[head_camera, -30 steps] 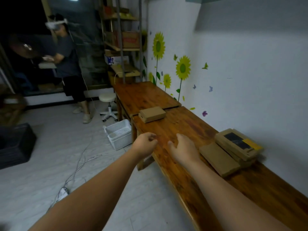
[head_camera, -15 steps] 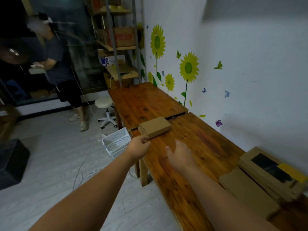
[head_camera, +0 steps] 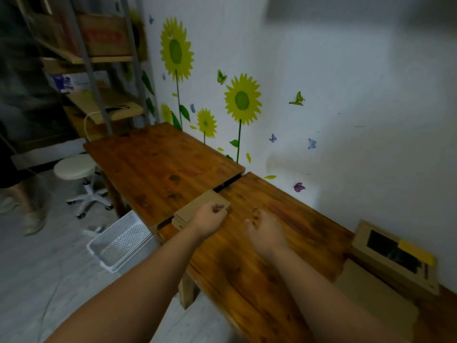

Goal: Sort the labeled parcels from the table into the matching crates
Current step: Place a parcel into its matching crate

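Wooden table (head_camera: 249, 268) runs along a white wall, and everything below is placed against it. On the table's near right end, by the wall, sits a stack of cardboard parcels (head_camera: 366, 233), the top one bearing a black and yellow label. Farther along, over the table's middle, the right hand (head_camera: 265, 235) hovers with fingers loosely spread, holding nothing (it is motion-blurred). Just beyond, at the table's far left corner, the left hand (head_camera: 210, 219) lies with curled fingers on the small cardboard parcel (head_camera: 195, 206); I cannot tell whether they actually clasp it. That parcel lies flat on the table's far edge. On the floor beside the table's left side stands a white perforated crate (head_camera: 123, 241). Past the table's far end stands a second wooden table (head_camera: 160, 164), with a white stool (head_camera: 74, 167) to its left. Sunflower stickers (head_camera: 242, 99) decorate the wall above the table.
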Tool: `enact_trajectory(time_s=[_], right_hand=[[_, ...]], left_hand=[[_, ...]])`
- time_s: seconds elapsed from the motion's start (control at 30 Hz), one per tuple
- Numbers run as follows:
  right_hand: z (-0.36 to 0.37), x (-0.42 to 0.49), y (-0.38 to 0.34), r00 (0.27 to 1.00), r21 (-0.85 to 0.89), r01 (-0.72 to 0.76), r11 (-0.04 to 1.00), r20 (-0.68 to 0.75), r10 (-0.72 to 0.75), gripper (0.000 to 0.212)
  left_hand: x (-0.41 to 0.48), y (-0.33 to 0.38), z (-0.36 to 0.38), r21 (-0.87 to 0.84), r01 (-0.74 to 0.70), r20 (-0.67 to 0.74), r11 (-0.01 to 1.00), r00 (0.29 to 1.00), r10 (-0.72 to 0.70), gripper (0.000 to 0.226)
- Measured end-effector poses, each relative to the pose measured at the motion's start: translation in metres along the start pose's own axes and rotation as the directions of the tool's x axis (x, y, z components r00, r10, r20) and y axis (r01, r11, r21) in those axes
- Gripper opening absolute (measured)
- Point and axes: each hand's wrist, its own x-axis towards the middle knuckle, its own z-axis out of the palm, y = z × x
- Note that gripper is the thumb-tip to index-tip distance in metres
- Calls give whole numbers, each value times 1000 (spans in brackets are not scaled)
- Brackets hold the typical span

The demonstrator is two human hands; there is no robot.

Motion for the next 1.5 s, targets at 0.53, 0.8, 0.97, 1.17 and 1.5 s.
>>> enact_trajectory(time_s=[0.53, 0.8, 0.97, 1.17, 1.5], right_hand=[[100, 114, -47, 970, 116, -238, 964, 77, 231, 71], [179, 193, -38, 891, 311, -445, 840, 249, 380, 58], [204, 213, -37, 810, 346, -577, 740, 356, 466, 69], [202, 219, -40, 751, 397, -660, 638, 320, 578, 80], [174, 186, -17, 527, 457, -784, 419, 133, 840, 50]], left_hand=[[155, -53, -53, 73, 69, 109, 995, 991, -77, 45], [244, -99, -54, 218, 274, 129, 937, 943, -306, 42], [279, -123, -44, 242, 372, 226, 896, 877, -425, 57], [301, -127, -27, 333, 302, 355, 893, 838, -415, 50], [288, -109, 24, 308, 186, 639, 933, 686, -347, 43]])
